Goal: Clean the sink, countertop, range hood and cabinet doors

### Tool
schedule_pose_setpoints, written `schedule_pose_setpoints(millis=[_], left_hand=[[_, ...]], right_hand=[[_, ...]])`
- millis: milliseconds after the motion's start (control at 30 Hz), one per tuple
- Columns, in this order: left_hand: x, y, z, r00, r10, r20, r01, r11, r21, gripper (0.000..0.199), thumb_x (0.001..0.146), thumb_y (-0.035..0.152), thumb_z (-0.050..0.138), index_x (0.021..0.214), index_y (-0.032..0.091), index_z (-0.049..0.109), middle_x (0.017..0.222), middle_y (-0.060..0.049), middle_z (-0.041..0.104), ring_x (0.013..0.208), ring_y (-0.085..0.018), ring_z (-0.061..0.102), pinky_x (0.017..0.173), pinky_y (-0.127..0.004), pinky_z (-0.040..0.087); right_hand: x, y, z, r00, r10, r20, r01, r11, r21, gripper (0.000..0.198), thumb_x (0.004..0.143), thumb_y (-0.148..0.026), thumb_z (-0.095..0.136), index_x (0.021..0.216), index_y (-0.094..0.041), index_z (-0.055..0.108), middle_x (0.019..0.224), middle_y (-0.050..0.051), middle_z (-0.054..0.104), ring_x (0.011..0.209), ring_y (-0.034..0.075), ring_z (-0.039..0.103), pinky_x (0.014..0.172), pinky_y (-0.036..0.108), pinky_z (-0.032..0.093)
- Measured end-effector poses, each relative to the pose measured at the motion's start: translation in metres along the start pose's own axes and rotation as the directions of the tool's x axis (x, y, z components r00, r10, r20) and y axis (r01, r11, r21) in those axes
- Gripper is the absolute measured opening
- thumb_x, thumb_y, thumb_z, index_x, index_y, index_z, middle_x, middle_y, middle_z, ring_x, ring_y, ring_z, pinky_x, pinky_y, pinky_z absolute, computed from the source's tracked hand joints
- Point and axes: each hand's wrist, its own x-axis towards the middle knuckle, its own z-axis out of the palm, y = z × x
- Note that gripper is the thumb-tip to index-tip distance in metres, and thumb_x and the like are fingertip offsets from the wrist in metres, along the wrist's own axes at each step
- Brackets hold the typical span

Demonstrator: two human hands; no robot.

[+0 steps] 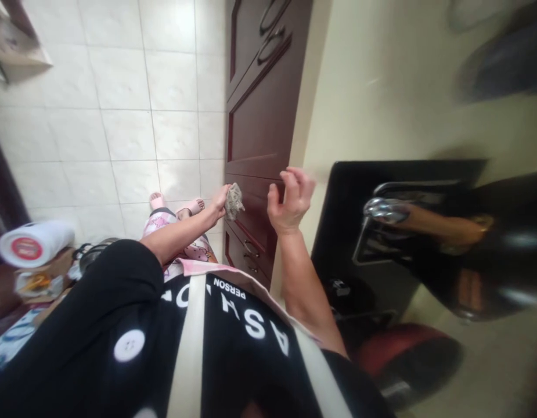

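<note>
My left hand (220, 201) is closed around a crumpled greyish cloth or scrubbing pad (234, 201), held low in front of the dark red cabinet doors (262, 130). Bunched material sticks out past the fingers; its exact kind is unclear. My right hand (292, 202) is raised by the edge of the pale countertop (323, 133). Its fingers are loosely bent and apart, slightly blurred, with nothing in them. To its right lies a black stove top (338, 215), apart from the hand.
A dark wok (507, 249) with a wooden handle (442, 224) rests over the stove's metal pan support (359, 247). Nearer me is a blurred red and black pan (394, 348). At left are a white tub (37, 244) and other items. Pale tiles (129, 81) cover the floor.
</note>
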Motion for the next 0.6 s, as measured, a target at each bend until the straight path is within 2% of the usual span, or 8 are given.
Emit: schedule_pose_setpoints(millis=[100, 200, 267, 300, 400, 467, 533, 600], left_hand=[[-0.024, 0.021, -0.017, 0.98, -0.092, 0.179, 0.116, 0.985, -0.128, 0.062, 0.106, 0.075, 0.049, 0.108, 0.018, 0.074, 0.102, -0.013, 0.08, 0.115, -0.033, 0.077, 0.108, -0.051, 0.062], [-0.044, 0.035, -0.037, 0.938, -0.092, 0.334, 0.133, 0.986, -0.103, 0.071, 0.103, 0.082, 0.044, 0.121, 0.021, 0.076, 0.127, -0.016, 0.079, 0.139, -0.037, 0.067, 0.119, -0.054, 0.053], [-0.05, 0.042, -0.062, 0.949, -0.079, 0.304, 0.073, 0.997, 0.033, 0.066, 0.104, 0.079, 0.047, 0.121, 0.024, 0.077, 0.137, -0.016, 0.076, 0.146, -0.038, 0.063, 0.12, -0.058, 0.049], [-0.051, 0.046, -0.078, 0.966, -0.057, 0.253, 0.032, 0.994, 0.1, 0.061, 0.105, 0.076, 0.049, 0.122, 0.025, 0.077, 0.142, -0.015, 0.075, 0.147, -0.037, 0.061, 0.12, -0.059, 0.048], [-0.049, 0.053, -0.131, 0.996, 0.035, 0.087, -0.052, 0.977, 0.207, 0.053, 0.106, 0.068, 0.053, 0.126, 0.023, 0.074, 0.151, -0.014, 0.071, 0.142, -0.033, 0.066, 0.118, -0.054, 0.049], [-0.049, 0.053, -0.163, 0.998, 0.044, 0.045, -0.053, 0.973, 0.224, 0.054, 0.106, 0.066, 0.053, 0.128, 0.021, 0.073, 0.146, -0.015, 0.074, 0.133, -0.03, 0.071, 0.113, -0.047, 0.052], [-0.051, 0.047, -0.187, 0.998, 0.019, 0.052, -0.031, 0.97, 0.242, 0.055, 0.106, 0.066, 0.052, 0.126, 0.02, 0.073, 0.139, -0.015, 0.078, 0.126, -0.028, 0.075, 0.106, -0.043, 0.054], [-0.054, 0.037, -0.205, 0.997, -0.014, 0.077, -0.007, 0.965, 0.261, 0.055, 0.105, 0.067, 0.053, 0.124, 0.02, 0.075, 0.134, -0.014, 0.08, 0.122, -0.028, 0.076, 0.101, -0.04, 0.055]], right_hand=[[-0.023, -0.027, 0.018, 0.976, -0.078, 0.206, 0.043, 0.985, 0.167, 0.061, 0.101, -0.045, 0.057, 0.156, -0.019, 0.056, 0.162, 0.022, 0.051, 0.155, 0.037, 0.046, 0.127, 0.061, 0.043], [-0.039, -0.047, 0.048, 0.93, -0.046, 0.366, -0.063, 0.958, 0.281, 0.071, 0.092, -0.037, 0.066, 0.158, -0.014, 0.054, 0.165, 0.023, 0.05, 0.157, 0.034, 0.047, 0.128, 0.054, 0.045], [-0.032, -0.049, 0.064, 0.911, -0.011, 0.412, -0.133, 0.938, 0.319, 0.063, 0.091, -0.027, 0.062, 0.153, -0.013, 0.059, 0.153, 0.022, 0.063, 0.146, 0.03, 0.06, 0.124, 0.048, 0.051], [-0.021, -0.047, 0.069, 0.92, 0.012, 0.391, -0.142, 0.942, 0.305, 0.059, 0.092, -0.024, 0.061, 0.15, -0.015, 0.063, 0.148, 0.02, 0.067, 0.14, 0.03, 0.064, 0.121, 0.048, 0.054], [0.032, -0.031, 0.07, 0.986, 0.069, 0.153, -0.082, 0.994, 0.078, 0.049, 0.098, -0.019, 0.059, 0.146, -0.022, 0.069, 0.153, 0.019, 0.065, 0.144, 0.035, 0.062, 0.122, 0.061, 0.05], [0.066, -0.017, 0.065, 0.996, 0.084, 0.038, -0.075, 0.98, -0.184, 0.046, 0.107, -0.02, 0.05, 0.149, -0.025, 0.069, 0.166, 0.016, 0.055, 0.158, 0.038, 0.048, 0.127, 0.073, 0.036], [0.078, -0.006, 0.061, 0.99, 0.114, 0.079, -0.073, 0.911, -0.407, 0.049, 0.114, -0.022, 0.034, 0.147, -0.023, 0.07, 0.169, 0.014, 0.053, 0.165, 0.035, 0.039, 0.129, 0.077, 0.027], [0.06, 0.003, 0.059, 0.967, 0.167, 0.192, -0.043, 0.85, -0.525, 0.057, 0.116, -0.023, 0.022, 0.145, -0.018, 0.071, 0.166, 0.016, 0.056, 0.164, 0.031, 0.04, 0.129, 0.075, 0.029]])
